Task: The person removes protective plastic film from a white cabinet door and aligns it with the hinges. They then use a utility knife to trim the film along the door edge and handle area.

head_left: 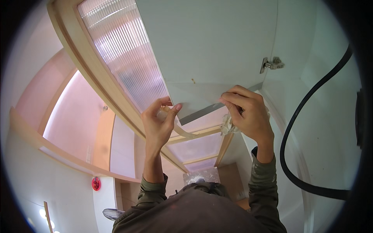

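At far left, the lamps [46,219] are cut by the dark rim of the view. Next comes a red bowl [96,184], its contents too small to name, then a fan [112,214], partly covered by the sleeve [151,191]. A wooden frame [95,79] slants down beside them; its ribbed pane [124,54] blurs whatever lies behind.

The left hand [157,120] is at the door's lower left corner, thumb upright and apart, fingers curled around a yellowish roll [164,110] that the hand mostly hides. A pale strip [185,133] trails from there below the corner; where it begins is hard to make out.

The door [213,46], a pale panel, fills the upper middle, its top cut off. A grey band [206,112] runs along its lower edge, which lies open between the two hands.

The right hand [248,112] is near the right part of that edge, thumb and forefinger pinched together; I cannot tell whether something thin sits between them. Its other fingers seem to hold a crumpled wad [228,126], half hidden behind the hand.

Farther right is a metal hinge [271,64], then a black hose [289,128] curving well apart from the hand, both ends lost at the rim.
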Demonstrator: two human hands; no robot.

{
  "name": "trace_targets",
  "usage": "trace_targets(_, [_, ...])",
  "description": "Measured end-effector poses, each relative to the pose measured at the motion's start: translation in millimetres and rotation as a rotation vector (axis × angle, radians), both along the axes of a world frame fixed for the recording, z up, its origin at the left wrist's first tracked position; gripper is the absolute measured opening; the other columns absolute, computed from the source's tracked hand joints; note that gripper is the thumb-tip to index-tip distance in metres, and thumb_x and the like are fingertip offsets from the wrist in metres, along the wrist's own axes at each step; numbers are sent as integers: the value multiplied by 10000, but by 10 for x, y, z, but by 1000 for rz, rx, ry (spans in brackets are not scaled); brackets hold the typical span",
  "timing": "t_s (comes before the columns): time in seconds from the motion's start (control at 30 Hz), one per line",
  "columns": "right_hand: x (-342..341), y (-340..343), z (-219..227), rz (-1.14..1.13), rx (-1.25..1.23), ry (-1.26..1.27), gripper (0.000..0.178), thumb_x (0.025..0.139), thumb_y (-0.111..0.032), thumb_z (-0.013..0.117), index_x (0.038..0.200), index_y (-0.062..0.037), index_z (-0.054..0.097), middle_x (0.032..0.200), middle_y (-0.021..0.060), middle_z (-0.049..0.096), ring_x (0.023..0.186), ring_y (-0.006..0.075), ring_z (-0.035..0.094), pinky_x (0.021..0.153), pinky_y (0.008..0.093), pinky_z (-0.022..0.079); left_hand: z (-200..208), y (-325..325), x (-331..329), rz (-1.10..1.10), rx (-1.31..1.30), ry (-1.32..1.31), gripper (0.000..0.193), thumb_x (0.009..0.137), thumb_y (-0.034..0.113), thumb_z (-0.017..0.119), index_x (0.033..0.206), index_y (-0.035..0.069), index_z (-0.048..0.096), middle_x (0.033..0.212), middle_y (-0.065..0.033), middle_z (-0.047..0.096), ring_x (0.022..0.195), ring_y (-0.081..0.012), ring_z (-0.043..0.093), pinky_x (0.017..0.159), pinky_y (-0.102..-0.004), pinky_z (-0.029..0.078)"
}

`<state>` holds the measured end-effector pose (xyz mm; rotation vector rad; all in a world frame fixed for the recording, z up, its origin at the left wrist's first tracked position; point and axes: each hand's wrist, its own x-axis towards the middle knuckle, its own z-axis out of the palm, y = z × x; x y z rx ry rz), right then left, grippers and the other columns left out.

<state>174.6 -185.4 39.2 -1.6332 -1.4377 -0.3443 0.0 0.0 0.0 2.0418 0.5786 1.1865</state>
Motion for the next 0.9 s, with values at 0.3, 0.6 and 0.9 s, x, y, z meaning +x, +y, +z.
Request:
trace_targets(0.3, [35,-135,69,-21,0,67,70,872,52,698,928,48,741,846,88,692,610,146,596,543,273,462,-63,55,28,-13,34,-10,268,878,191,818,1001,-32,732,827,-46,684,781,-124,598,731,-280,487])
trace_targets(0.6, [-184,28,-355,112,100,277,116,893,45,691,1009,40,702,961,97,677,602,116,553,537,250,439,13,-47,86,38,106,-75,390,862,138,816,1204,-1,689,888,-121,737,802,-158,687,738,-312,536])
trace_targets(0.9, [-508,440,112,-42,224,-76,363,800,-113,842,1097,-19,654,1032,96,666,582,130,591,502,257,459,191,49,89,27,62,-168,227,879,118,787,1047,-27,740,873,-113,748,795,-152,684,756,-293,530])
